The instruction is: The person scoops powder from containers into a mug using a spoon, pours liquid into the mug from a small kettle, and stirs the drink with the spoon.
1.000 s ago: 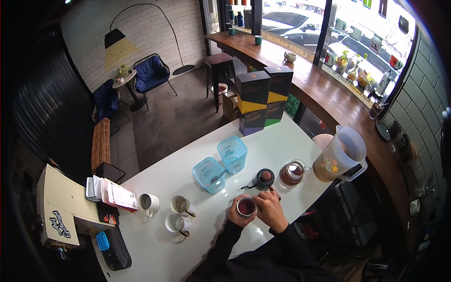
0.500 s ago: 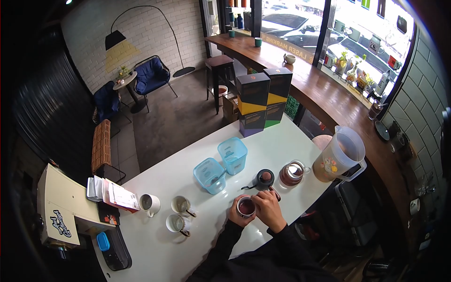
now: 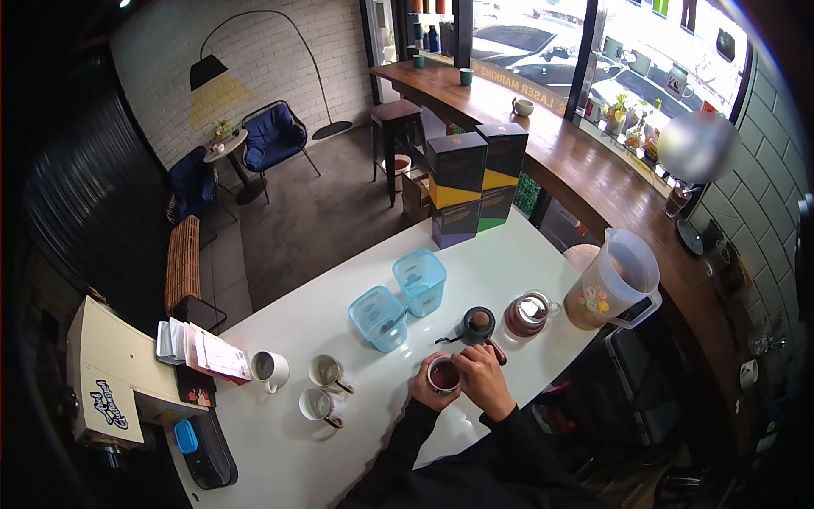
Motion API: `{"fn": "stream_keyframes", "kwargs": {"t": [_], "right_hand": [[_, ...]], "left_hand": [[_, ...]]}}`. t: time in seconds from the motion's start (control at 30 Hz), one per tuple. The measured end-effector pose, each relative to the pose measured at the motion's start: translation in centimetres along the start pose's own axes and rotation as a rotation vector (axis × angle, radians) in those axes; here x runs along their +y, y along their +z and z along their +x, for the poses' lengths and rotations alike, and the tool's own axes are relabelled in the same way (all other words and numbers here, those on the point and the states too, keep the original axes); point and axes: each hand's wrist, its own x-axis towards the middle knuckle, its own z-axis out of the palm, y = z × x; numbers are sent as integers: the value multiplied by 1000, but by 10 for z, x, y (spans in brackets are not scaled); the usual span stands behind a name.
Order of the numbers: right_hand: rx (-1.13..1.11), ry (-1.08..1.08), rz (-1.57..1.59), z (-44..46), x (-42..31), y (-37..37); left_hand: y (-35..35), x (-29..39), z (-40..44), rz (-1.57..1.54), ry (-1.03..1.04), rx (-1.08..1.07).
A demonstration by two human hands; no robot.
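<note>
A cup point(image 3: 443, 374) of dark reddish liquid is held upright near the table's front edge. My left hand point(image 3: 426, 390) is wrapped round its left side. My right hand point(image 3: 483, 379) is closed at its right side, fingertips at the rim; a handle there, if any, is hidden. Just beyond the hands stands a small black kettle point(image 3: 477, 327) with a thin spout, a brown knob and a brown handle. To its right is a glass server point(image 3: 529, 314) with dark liquid.
Two blue translucent containers point(image 3: 379, 319) stand farther back. Several mugs point(image 3: 326, 371) are at left, near a papers holder point(image 3: 216, 355) and a cream machine point(image 3: 106, 369). A large plastic jug point(image 3: 616, 276) is at right; stacked dark boxes point(image 3: 458, 182) stand at the far edge.
My hands and the cup have barely moved. A blurred whitish shape now covers part of the window and wall at upper right.
</note>
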Motion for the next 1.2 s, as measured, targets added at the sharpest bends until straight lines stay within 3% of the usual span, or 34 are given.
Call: {"fn": "stream_keyframes", "kwargs": {"t": [0.27,0.47,0.6,0.77,1.07,1.2], "right_hand": [[-240,-23,64,-1,-4,-11],[-34,-27,35,-1,1,-1],[-61,-21,-46,-1,-1,-13],[-203,-33,76,-2,-4,-11],[-7,3,33,0,0,0],[-59,19,25,-1,-3,-10]], "left_hand": [[1,5,2,-28,39,-5],[0,1,0,-29,-5,-12],[1,-1,0,-25,-9,-12],[1,2,1,-42,3,-12],[-1,1,1,27,42,-10],[1,-2,0,-24,-5,-11]]}}
